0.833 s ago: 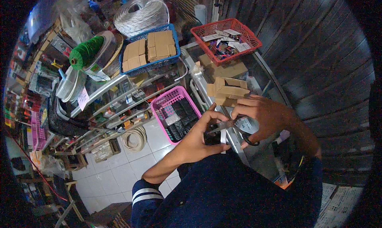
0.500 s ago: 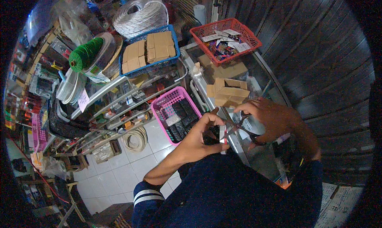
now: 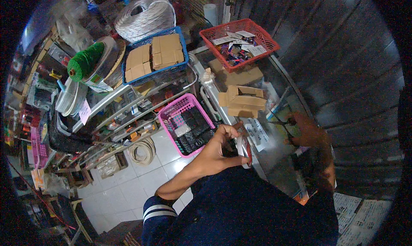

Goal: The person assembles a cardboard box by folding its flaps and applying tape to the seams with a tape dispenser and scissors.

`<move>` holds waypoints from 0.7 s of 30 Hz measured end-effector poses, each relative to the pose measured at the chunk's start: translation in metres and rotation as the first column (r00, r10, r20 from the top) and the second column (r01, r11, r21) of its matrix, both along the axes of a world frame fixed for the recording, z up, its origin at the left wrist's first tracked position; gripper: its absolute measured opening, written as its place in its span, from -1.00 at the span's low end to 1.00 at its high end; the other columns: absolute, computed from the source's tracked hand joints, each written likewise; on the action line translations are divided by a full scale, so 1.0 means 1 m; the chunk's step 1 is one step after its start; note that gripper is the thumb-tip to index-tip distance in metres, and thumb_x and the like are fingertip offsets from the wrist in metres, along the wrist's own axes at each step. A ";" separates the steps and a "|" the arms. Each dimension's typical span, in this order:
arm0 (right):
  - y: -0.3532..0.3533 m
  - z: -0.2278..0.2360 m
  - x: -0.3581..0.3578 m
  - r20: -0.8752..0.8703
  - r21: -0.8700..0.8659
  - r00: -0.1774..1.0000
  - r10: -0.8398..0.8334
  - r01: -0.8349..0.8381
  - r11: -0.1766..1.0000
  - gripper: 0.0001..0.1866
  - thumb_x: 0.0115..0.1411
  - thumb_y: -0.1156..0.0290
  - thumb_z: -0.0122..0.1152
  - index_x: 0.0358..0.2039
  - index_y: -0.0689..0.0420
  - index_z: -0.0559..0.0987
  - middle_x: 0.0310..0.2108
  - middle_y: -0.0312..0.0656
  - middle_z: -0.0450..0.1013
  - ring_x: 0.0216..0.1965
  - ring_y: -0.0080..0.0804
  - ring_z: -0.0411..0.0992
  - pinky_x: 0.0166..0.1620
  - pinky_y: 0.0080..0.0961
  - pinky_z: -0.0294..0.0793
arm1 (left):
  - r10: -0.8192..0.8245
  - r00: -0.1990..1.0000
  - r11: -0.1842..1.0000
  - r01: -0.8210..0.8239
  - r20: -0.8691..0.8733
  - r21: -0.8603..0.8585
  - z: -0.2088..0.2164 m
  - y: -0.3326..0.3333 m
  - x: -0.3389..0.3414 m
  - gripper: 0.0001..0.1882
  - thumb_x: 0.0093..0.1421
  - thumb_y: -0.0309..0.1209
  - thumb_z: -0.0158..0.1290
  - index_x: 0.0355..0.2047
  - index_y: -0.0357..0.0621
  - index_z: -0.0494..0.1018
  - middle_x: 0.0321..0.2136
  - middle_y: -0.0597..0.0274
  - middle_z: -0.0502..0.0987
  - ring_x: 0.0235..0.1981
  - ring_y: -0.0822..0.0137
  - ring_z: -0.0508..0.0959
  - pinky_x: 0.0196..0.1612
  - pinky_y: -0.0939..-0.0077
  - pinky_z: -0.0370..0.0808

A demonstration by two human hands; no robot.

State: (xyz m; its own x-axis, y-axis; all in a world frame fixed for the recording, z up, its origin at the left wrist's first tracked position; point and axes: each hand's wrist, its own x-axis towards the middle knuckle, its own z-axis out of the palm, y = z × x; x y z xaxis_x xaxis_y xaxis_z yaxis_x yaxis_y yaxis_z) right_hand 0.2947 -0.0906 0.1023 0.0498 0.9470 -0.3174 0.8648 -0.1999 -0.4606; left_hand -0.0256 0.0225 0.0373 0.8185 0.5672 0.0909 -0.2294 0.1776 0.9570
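Note:
My left hand (image 3: 210, 156) is closed, thumb and fingers pinching a small, thin white-and-red piece (image 3: 245, 152) held edge-on over the counter's metal edge; its exact kind is unclear. Over the glass counter, my right hand (image 3: 310, 133) grips dark scissors (image 3: 281, 122) by the handles, with the blades pointing left. The scissors are apart from the left hand's piece. Between the hands, white printed paper (image 3: 256, 134) lies on the glass. Beyond it sits an open cardboard box (image 3: 243, 102).
A pink basket (image 3: 159, 115) with black packets stands left of my left hand. Farther off are a red basket (image 3: 205, 35) of cards and packets, a blue basket (image 3: 186, 48) of cardboard pieces, a rope coil (image 3: 146, 18) and green twine (image 3: 86, 61). A corrugated shutter (image 3: 343, 74) borders the right.
My right hand has drawn away to the right with the scissors, uncovering the white paper. The left hand keeps its pinch, and more of the white-and-red piece shows.

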 end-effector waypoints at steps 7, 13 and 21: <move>-0.012 -0.031 0.012 -0.157 0.248 0.932 0.326 -0.282 0.927 -0.12 -0.23 0.17 0.66 0.12 0.13 0.43 -0.07 -0.08 0.44 -0.04 -0.18 0.43 0.02 -0.26 0.39 | -0.046 0.991 0.998 0.051 -0.123 0.042 0.006 0.001 0.008 -0.20 -0.03 -0.49 0.49 0.12 -0.12 0.22 0.02 0.16 0.39 0.14 0.25 0.40 0.25 0.32 0.28; 0.016 0.009 -0.040 -0.194 0.146 0.897 0.397 -0.373 0.916 -0.21 -0.14 0.02 0.58 0.08 0.06 0.49 -0.08 -0.06 0.49 0.00 -0.03 0.48 0.07 -0.15 0.44 | 0.025 0.987 0.970 0.015 -0.162 0.242 0.009 -0.005 0.009 -0.21 -0.03 -0.52 0.49 0.14 -0.04 0.24 -0.02 0.21 0.49 0.09 0.33 0.45 0.21 0.31 0.34; 0.041 0.020 -0.056 -0.218 0.060 0.863 0.456 -0.454 0.889 -0.25 -0.10 -0.08 0.57 -0.01 0.07 0.48 -0.14 -0.05 0.48 -0.05 0.00 0.48 0.00 -0.14 0.44 | 0.001 0.986 0.964 0.043 -0.165 0.261 0.016 -0.009 0.005 -0.22 -0.03 -0.46 0.51 0.12 -0.08 0.27 0.06 0.20 0.37 0.18 0.31 0.35 0.29 0.35 0.24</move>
